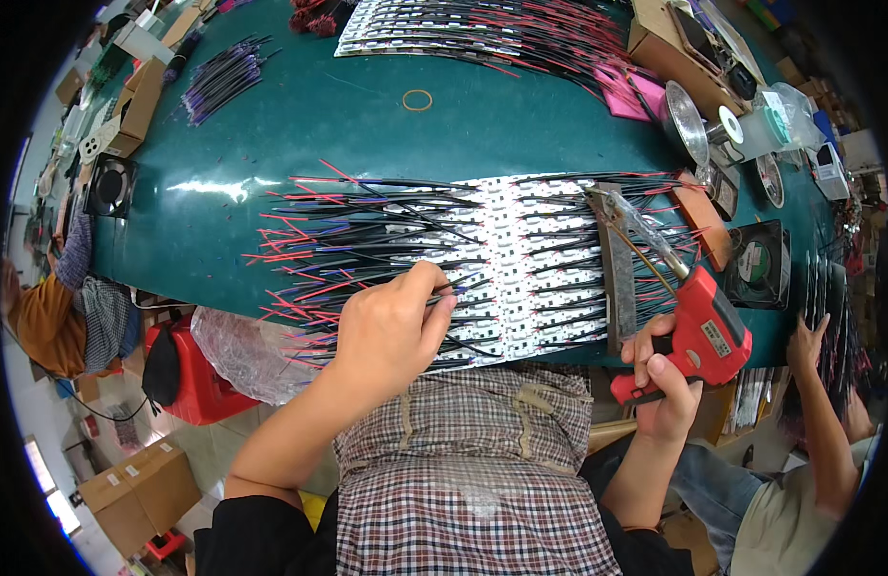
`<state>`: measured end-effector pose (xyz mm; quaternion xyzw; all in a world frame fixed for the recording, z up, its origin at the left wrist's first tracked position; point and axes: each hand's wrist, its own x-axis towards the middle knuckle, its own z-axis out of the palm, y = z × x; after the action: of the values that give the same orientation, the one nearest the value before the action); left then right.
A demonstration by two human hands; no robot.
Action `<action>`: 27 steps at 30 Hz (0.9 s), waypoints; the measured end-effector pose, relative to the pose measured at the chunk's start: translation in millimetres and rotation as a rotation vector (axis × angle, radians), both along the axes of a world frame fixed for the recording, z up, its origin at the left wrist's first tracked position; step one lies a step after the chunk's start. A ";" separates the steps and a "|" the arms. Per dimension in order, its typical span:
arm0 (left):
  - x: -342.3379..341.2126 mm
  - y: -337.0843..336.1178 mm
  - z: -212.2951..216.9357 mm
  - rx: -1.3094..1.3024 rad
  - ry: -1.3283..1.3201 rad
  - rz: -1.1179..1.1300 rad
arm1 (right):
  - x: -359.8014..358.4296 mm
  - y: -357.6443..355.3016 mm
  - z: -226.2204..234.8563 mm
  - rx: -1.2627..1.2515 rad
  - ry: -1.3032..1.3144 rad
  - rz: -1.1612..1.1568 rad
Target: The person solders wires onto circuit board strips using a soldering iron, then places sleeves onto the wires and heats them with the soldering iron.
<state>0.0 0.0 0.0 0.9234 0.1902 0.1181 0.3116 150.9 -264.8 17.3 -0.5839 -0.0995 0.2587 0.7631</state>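
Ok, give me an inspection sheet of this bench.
Surface: green table, glare patch at left.
Job's things: white strips laid side by side, red and black wires fanning out; red soldering gun.
Clutter: rubber band, cardboard boxes, solder spool, small fans.
Grippers: left hand pinches a wire; right hand grips the gun.
Cables: purple wire bundle.
Surroundings: another person's arm at right.

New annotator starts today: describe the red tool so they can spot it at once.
Start at the green table and its rows of white strips with red and black wires. At the rows' right end, the right hand grips a soldering gun. It alone has a chunky red pistol body with a metal tip angled over the strips.
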 end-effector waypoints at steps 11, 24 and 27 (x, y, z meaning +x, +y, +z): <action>48.2 35.5 79.6 0.149 -0.061 -0.166 | -8.7 13.1 5.7 -0.044 -0.024 -0.024; 82.4 51.7 14.4 0.298 0.160 -0.257 | -10.0 -10.4 -0.4 -0.013 0.017 -0.052; 65.0 49.7 -8.3 0.293 0.122 -0.203 | -7.4 -11.0 -0.4 -0.033 0.060 0.001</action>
<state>65.0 49.7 -8.3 0.9788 0.0954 0.0565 0.1719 143.5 -275.7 16.8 -0.5884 -0.0727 0.2779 0.7558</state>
